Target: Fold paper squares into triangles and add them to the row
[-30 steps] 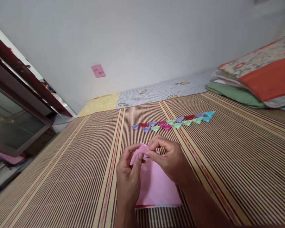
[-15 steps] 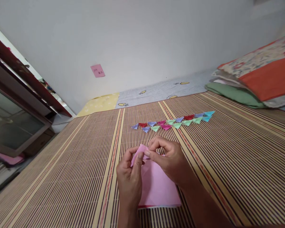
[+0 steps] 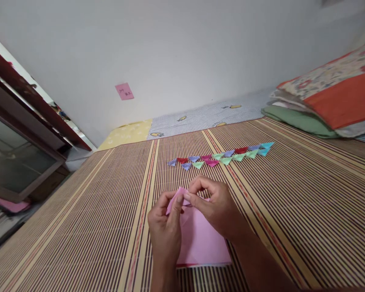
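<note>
Now my left hand pinches the small folded pink paper between thumb and fingers, over the far end of the pile of pink sheets; a second ago its top looked ruffled, and now it rises to a smooth point. The pile stays put on the striped mat. My right hand keeps gripping the paper's right edge. Beyond, reaching farther right, the colourful folded triangles lie unmoved.
</note>
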A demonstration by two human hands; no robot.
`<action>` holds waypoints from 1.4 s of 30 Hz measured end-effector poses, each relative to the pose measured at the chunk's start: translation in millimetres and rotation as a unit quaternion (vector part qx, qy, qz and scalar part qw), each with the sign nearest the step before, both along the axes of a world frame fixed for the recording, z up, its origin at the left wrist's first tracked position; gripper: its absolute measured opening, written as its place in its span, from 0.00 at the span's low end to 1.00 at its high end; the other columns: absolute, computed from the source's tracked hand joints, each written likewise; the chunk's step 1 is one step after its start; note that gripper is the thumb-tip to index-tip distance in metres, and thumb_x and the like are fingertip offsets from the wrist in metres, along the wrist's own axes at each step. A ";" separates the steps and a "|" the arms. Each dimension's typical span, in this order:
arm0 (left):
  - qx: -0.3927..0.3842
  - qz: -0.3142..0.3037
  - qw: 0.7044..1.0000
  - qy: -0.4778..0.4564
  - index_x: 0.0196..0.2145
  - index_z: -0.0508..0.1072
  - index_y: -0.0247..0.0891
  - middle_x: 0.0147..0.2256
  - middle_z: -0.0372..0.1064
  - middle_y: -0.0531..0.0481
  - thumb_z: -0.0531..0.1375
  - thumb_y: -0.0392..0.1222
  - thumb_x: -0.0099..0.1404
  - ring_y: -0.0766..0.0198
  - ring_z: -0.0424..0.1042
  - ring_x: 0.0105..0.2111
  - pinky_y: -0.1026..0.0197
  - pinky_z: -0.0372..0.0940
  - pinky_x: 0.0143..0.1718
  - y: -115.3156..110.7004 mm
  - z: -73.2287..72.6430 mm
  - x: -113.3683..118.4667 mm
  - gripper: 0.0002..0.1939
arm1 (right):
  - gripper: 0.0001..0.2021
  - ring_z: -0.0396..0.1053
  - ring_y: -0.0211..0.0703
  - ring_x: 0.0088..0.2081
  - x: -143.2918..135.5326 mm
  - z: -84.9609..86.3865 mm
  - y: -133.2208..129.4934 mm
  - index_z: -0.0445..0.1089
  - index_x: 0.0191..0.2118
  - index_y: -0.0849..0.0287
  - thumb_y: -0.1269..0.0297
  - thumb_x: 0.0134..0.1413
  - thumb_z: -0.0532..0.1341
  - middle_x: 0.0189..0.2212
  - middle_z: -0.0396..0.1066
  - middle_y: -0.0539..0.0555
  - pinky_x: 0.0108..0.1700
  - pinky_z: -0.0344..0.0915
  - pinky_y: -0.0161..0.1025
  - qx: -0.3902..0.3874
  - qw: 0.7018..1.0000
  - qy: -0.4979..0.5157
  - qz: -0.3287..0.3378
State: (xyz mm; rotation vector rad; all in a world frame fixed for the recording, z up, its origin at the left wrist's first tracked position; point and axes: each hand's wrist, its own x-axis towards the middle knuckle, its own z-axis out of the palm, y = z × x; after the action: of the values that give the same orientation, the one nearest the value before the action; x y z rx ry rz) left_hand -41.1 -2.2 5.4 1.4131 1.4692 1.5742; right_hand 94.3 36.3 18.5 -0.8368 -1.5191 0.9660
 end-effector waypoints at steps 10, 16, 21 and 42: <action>-0.002 -0.030 0.999 -0.032 0.35 0.78 0.41 0.27 0.69 0.56 0.62 0.48 0.69 0.68 0.67 0.28 0.66 0.63 0.32 0.2 -3.9 -1.9 0.10 | 0.11 0.67 0.40 0.31 -0.8 -2.9 -0.9 0.66 0.24 0.58 0.70 0.57 0.64 0.26 0.69 0.48 0.34 0.62 0.39 -0.016 1.000 0.000 0.002; -0.018 -0.038 0.997 -0.064 0.35 0.79 0.40 0.27 0.67 0.56 0.63 0.48 0.68 0.68 0.67 0.28 0.66 0.63 0.32 1.6 -5.3 -1.1 0.10 | 0.11 0.66 0.39 0.30 -4.1 -2.5 -2.8 0.66 0.24 0.58 0.71 0.56 0.64 0.26 0.67 0.48 0.31 0.62 0.37 0.004 0.999 -0.018 -0.028; -0.024 -0.047 0.996 -0.069 0.37 0.79 0.40 0.28 0.68 0.55 0.63 0.48 0.69 0.68 0.66 0.28 0.66 0.63 0.31 2.5 -6.3 -3.3 0.10 | 0.13 0.65 0.39 0.29 -3.9 -2.3 -0.5 0.65 0.23 0.58 0.69 0.57 0.66 0.24 0.66 0.47 0.30 0.61 0.37 0.002 1.000 -0.016 -0.023; -0.045 -0.077 0.995 -0.038 0.32 0.77 0.38 0.25 0.68 0.55 0.64 0.49 0.67 0.69 0.64 0.25 0.68 0.61 0.27 -0.2 0.0 -0.6 0.12 | 0.08 0.67 0.38 0.30 -3.5 -3.5 -0.8 0.70 0.29 0.59 0.69 0.60 0.60 0.27 0.69 0.48 0.33 0.62 0.36 -0.012 1.000 -0.015 -0.002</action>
State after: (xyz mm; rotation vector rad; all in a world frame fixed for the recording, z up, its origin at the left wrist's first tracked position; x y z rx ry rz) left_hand -41.6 -2.4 5.5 1.3642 1.3367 1.4331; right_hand 90.8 35.5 15.0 -0.8733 -1.5343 0.9744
